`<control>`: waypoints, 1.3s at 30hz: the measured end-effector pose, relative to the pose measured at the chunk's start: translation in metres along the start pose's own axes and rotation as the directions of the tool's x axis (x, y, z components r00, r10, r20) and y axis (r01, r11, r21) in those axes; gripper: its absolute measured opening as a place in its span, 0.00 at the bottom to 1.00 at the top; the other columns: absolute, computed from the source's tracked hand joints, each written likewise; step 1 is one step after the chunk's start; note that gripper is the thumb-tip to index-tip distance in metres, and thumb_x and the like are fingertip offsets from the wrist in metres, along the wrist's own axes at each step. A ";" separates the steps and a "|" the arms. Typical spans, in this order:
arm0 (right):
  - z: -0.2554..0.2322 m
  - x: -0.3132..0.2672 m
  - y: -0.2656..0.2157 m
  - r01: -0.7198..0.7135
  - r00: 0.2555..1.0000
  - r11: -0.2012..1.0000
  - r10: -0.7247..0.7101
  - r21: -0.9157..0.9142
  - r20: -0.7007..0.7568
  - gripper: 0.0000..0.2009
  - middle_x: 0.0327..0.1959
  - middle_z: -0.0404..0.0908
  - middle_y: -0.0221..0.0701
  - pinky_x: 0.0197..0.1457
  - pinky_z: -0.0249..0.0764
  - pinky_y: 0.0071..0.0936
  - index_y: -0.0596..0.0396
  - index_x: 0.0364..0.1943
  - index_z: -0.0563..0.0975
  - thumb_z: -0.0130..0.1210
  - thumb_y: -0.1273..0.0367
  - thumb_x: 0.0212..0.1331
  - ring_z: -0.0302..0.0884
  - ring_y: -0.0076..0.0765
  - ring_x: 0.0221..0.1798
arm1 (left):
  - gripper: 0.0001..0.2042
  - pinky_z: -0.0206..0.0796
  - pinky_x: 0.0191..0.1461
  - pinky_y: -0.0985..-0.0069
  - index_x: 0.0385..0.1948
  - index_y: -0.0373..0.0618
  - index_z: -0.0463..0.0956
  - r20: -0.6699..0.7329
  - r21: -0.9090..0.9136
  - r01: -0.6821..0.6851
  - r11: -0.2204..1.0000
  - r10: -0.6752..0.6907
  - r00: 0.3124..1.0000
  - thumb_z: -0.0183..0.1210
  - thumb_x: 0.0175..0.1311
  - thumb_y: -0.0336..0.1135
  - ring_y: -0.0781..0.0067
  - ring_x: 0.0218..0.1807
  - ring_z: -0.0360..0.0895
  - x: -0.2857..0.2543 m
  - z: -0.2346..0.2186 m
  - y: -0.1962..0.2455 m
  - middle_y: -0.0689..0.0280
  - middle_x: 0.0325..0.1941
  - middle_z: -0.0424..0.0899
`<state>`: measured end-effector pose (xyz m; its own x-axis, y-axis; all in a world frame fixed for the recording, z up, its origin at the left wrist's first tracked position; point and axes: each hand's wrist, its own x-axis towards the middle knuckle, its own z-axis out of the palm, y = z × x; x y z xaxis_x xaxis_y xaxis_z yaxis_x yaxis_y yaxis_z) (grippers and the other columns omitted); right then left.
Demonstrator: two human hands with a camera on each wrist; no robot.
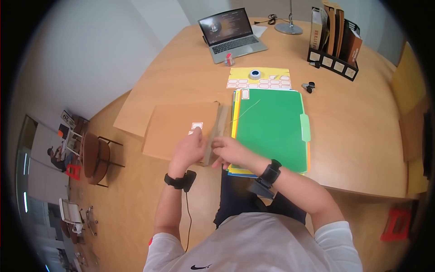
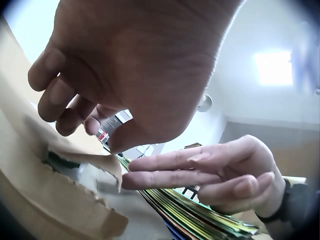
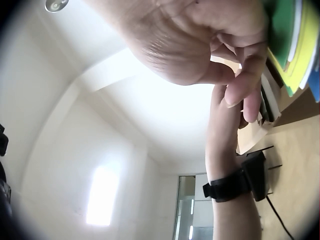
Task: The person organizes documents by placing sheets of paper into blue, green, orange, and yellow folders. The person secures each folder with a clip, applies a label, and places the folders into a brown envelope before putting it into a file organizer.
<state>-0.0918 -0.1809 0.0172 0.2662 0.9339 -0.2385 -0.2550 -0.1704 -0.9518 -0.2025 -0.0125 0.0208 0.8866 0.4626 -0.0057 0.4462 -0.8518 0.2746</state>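
Note:
A brown kraft-paper document folder (image 1: 170, 118) with a thick side lies at the left of the table's near edge, a red-bordered label (image 1: 197, 125) on its face. My left hand (image 1: 189, 147) is over its right part, fingers loosely bent. In the left wrist view, the thumb is right at a ragged paper flap (image 2: 102, 162) with a dark gap beneath. My right hand (image 1: 233, 152) reaches in from the right, two fingers (image 2: 165, 178) stretched toward that flap, the others bent. Beneath the right forearm is a stack of coloured folders (image 1: 272, 122), green on top.
Behind the stack lie a yellow sheet with labels (image 1: 235, 72) and a tape roll (image 1: 255, 74). Farther back stand a laptop (image 1: 233, 43), a lamp base (image 1: 288, 29) and a black file holder (image 1: 333, 63). Black binder clips (image 1: 309, 86) lie right of the labels.

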 end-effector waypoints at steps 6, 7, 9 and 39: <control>0.001 0.016 0.001 -0.119 0.992 0.976 0.109 0.183 0.063 0.19 0.57 0.75 0.47 0.26 0.79 0.23 0.69 0.59 0.66 0.40 0.78 0.65 0.90 0.41 0.39 | 0.18 0.74 0.39 0.55 0.46 0.41 0.70 -0.005 0.224 -0.045 0.974 0.047 0.999 0.57 0.65 0.47 0.46 0.37 0.84 0.001 0.003 0.008 0.52 0.31 0.85; -0.001 0.017 0.001 -0.150 0.987 0.965 0.134 0.215 0.087 0.23 0.65 0.69 0.49 0.27 0.79 0.22 0.70 0.65 0.62 0.42 0.77 0.65 0.90 0.42 0.42 | 0.19 0.75 0.39 0.55 0.46 0.41 0.70 0.008 0.248 -0.049 0.967 0.049 0.999 0.58 0.65 0.47 0.46 0.37 0.84 0.001 0.003 0.008 0.51 0.31 0.85; -0.002 0.016 0.000 -0.174 0.984 0.954 0.158 0.244 0.084 0.29 0.71 0.65 0.50 0.28 0.78 0.21 0.71 0.71 0.59 0.43 0.78 0.64 0.90 0.44 0.44 | 0.21 0.75 0.39 0.55 0.47 0.40 0.70 0.040 0.282 -0.058 0.958 0.049 0.998 0.57 0.64 0.48 0.45 0.37 0.85 0.000 0.001 0.010 0.50 0.32 0.86; 0.014 0.037 -0.006 -0.107 0.993 0.951 0.117 0.291 -0.018 0.33 0.54 0.78 0.44 0.20 0.73 0.19 0.64 0.73 0.54 0.46 0.75 0.62 0.89 0.35 0.40 | 0.07 0.69 0.35 0.52 0.33 0.40 0.76 -0.269 -0.006 -0.036 0.999 0.033 0.963 0.53 0.66 0.33 0.40 0.33 0.79 -0.006 -0.024 0.016 0.47 0.26 0.80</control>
<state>-0.0932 -0.1411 0.0169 0.2508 0.9019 -0.3516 -0.5417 -0.1703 -0.8232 -0.2038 -0.0228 0.0485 0.8353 0.4833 0.2621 0.4132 -0.8663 0.2806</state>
